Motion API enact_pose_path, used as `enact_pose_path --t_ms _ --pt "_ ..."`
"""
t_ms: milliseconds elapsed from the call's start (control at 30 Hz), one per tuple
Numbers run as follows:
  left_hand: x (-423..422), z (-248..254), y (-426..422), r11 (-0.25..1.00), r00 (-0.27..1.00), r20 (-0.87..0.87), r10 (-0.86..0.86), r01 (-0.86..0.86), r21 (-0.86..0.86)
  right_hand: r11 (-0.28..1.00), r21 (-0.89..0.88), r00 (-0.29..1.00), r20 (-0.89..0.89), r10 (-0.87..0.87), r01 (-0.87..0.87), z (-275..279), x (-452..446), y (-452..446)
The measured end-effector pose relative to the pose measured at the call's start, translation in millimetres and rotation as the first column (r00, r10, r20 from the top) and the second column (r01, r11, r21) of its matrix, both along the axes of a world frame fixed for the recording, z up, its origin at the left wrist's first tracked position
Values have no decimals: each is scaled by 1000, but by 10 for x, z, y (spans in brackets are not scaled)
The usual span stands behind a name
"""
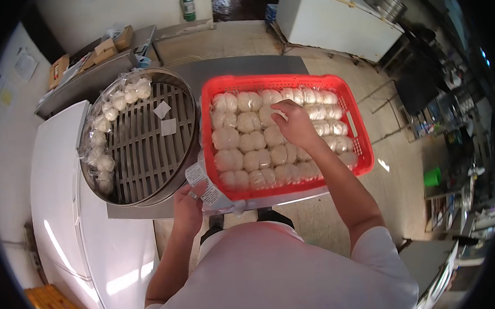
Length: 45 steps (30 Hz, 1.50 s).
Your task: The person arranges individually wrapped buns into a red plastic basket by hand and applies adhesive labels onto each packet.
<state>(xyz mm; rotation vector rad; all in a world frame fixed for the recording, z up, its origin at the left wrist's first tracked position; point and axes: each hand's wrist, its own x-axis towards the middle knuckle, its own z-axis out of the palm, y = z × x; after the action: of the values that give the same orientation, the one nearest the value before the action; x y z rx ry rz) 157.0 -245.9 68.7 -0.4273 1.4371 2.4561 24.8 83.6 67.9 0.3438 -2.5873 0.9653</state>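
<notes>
My left hand is closed on a printed plastic bag, at the near left corner of a red plastic basket. The lettering on the bag is too small to read. Rows of white buns in clear wrap fill the basket. Over the middle of these rows is my right hand, its thumb and forefinger curved and slightly apart beside a wrapped bun. Left of the basket stands a round slatted steamer tray, with wrapped buns along its left rim and two small white paper squares on the slats.
The basket and steamer stand on a metal table. A white chest appliance is at the left, and a shelf with cardboard boxes behind it. Farther back are a white freezer and a fire extinguisher. Racks line the right side.
</notes>
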Motion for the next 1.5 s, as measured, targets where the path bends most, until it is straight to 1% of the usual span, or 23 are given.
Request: enact_pose_path --t_ms 33,67,133,233,333,433,533,633,733,833,933,1033,1133,1233,1333,1433,1500 --pt "23 -10 89 999 999 -11 45 -45 -5 996 68 998 -22 66 -64 -120 -170 104" --pt "58 -26 167 996 996 -17 89 -90 -11 973 171 988 -1 157 -154 -269 -277 152" --pt "98 -60 269 989 989 -41 144 -145 -32 873 364 944 62 324 -323 -501 -443 182" --pt "166 2 431 970 970 -78 230 -235 -69 760 536 915 60 400 -368 -612 -481 227" --pt "232 11 507 953 953 -109 283 -292 -79 710 548 893 194 406 -442 -463 -549 221" --pt "216 44 534 951 950 -127 285 -297 -90 699 550 889 315 332 -456 -446 -616 159" --pt "131 61 545 956 956 -141 258 -274 -104 813 451 928 228 293 -368 -247 -578 -6" --pt "99 7 503 962 965 -124 233 -247 -115 794 417 895 245 371 -443 -392 -643 -149" --pt "54 -37 400 973 975 -111 192 -204 -110 731 543 911 264 318 -412 -349 -687 -319" --pt "14 -42 323 983 982 -95 163 -170 -75 639 603 875 396 279 -477 -296 -770 -439" --pt "-11 -30 273 990 989 -80 125 -130 -55 573 638 854 442 275 -515 -273 -865 -490" --pt "-21 -38 206 996 996 -59 72 -75 -50 579 616 820 544 180 -535 -180 -958 -563" --pt "-39 -55 145 997 998 -58 36 -40 -62 561 615 812 548 202 -554 -157 -1005 -569" --pt "-51 -124 67 997 999 -43 6 -10 -77 568 553 782 535 320 -610 -258 -1042 -441" --pt "-78 -112 62 998 999 -33 10 -12 -57 557 576 776 591 222 -598 -48 -982 -538" --pt "-69 -49 57 999 999 -35 10 -12 -48 567 601 787 599 148 -564 -29 -1029 -561" --pt "-79 -52 48 999 999 -47 -4 2 -48 529 641 789 608 92 -556 -78 -1052 -607"
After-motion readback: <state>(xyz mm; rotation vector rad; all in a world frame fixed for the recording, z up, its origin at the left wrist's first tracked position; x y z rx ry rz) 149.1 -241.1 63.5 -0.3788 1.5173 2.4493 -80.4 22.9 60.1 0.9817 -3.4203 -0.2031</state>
